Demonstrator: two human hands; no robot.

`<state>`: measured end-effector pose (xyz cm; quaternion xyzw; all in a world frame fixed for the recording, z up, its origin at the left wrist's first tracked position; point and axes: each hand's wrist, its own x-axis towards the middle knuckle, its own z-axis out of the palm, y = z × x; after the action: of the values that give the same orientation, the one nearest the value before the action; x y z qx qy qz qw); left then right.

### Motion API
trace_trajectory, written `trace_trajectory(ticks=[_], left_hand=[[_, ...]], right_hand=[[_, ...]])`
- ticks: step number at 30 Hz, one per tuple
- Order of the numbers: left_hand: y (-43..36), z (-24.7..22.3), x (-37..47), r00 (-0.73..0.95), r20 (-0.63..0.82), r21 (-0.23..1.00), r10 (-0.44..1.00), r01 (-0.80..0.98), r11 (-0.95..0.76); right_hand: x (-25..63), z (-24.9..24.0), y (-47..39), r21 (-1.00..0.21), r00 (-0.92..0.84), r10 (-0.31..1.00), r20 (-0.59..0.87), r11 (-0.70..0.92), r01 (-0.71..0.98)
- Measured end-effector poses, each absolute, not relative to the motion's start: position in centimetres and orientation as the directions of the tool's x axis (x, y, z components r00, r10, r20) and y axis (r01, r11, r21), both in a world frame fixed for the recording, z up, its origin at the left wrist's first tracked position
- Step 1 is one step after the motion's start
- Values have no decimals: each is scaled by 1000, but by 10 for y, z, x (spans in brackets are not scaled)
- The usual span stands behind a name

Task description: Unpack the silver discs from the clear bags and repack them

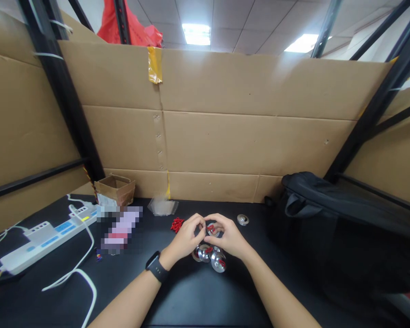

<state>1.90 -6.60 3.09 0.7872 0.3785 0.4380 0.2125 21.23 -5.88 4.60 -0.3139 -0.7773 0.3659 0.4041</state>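
Note:
My left hand (pixel 184 237) and my right hand (pixel 231 234) meet over a black table (pixel 205 300), fingertips together. Between the curled fingers of my right hand is a round silver metal disc (pixel 212 231) with a small red piece on it. The thumb and fingers of my left hand close at the disc's near-left edge; what exactly they pinch is too small to make out. Just below lies a cluster of similar metal discs (pixel 218 263), several with red pieces, partly hidden by my hands. A heap of small red pieces (pixel 176 224) sits beyond my left hand. One disc (pixel 243 220) lies apart at right.
A white power strip (pixel 51 241) with a loose white cable (pixel 89 241) lies at left, near a blurred pinkish item (pixel 123 228). Clear plastic bags (pixel 163 206) and a small cardboard box (pixel 115 187) stand toward the cardboard back wall (pixel 218 141). A large black bag (pixel 341 232) occupies the right.

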Motion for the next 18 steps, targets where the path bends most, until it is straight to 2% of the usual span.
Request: trace_trajectory(ticks=[10,13,18], left_hand=[[-63,45,7,381,511,648,771,418,-636],[-54,51,-16,333,517,591,788,527,-611],[-35,46,-64,265,496,433,827,750,-500]], right_hand=[[210,52,-62,-699,-426,734,528,661,273],[225,51,-50,-683,-359,768,531,639,356],[272,45,-20,-568,-204,814,544,536,625]])
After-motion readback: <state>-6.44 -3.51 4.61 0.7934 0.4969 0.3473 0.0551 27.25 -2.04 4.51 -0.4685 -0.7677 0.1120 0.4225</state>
